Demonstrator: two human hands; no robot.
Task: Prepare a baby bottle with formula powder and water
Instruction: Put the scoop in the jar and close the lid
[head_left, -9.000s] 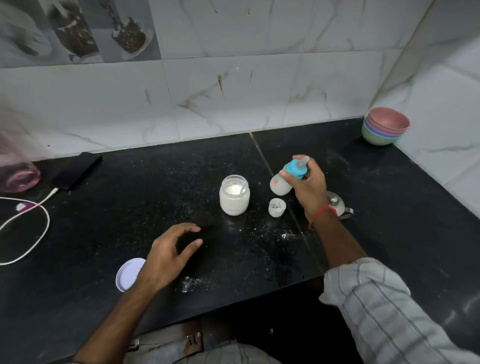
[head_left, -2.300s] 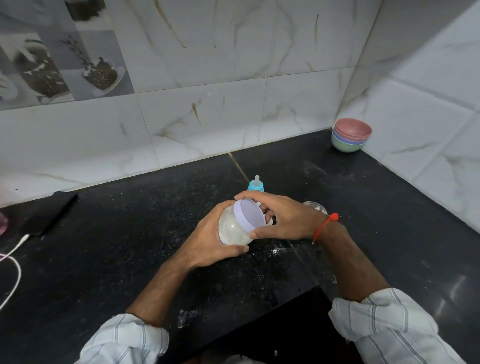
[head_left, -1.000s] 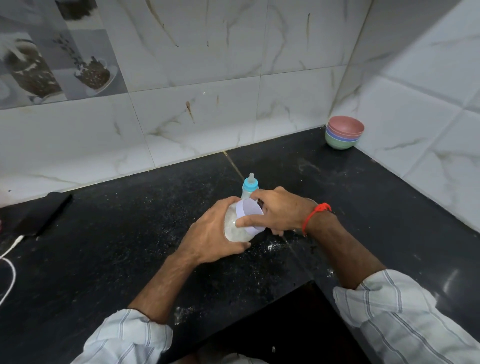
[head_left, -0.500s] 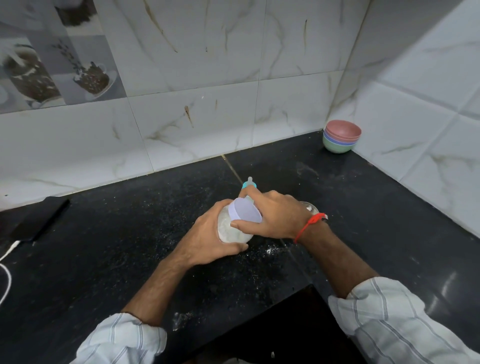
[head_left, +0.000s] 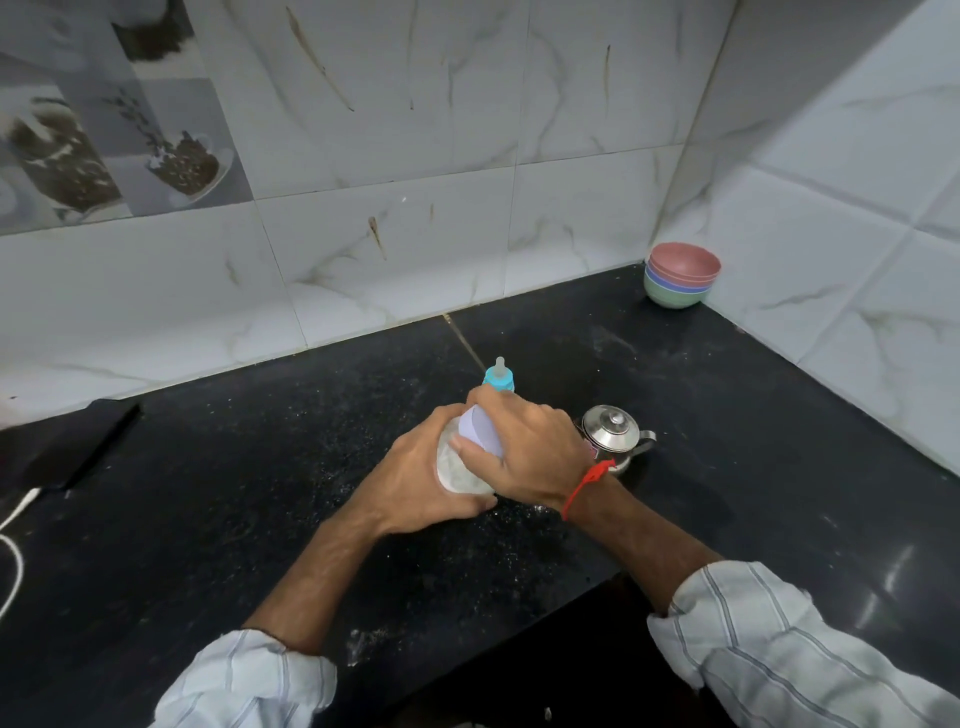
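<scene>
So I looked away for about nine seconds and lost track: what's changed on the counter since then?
The bottle was let go by the right hand and now stands upright on the counter. The lid left the counter; the right hand grips it on the powder jar, which the left hand has lifted and tilted. The bowls and kettle stayed put.

A home kitchen is showing: a black stone bench (head_left: 779, 415) is meeting marble-look wall tiles (head_left: 389, 249), stacked bowls (head_left: 681, 275) sitting far right, a steel kettle (head_left: 615, 434) nearer.
</scene>
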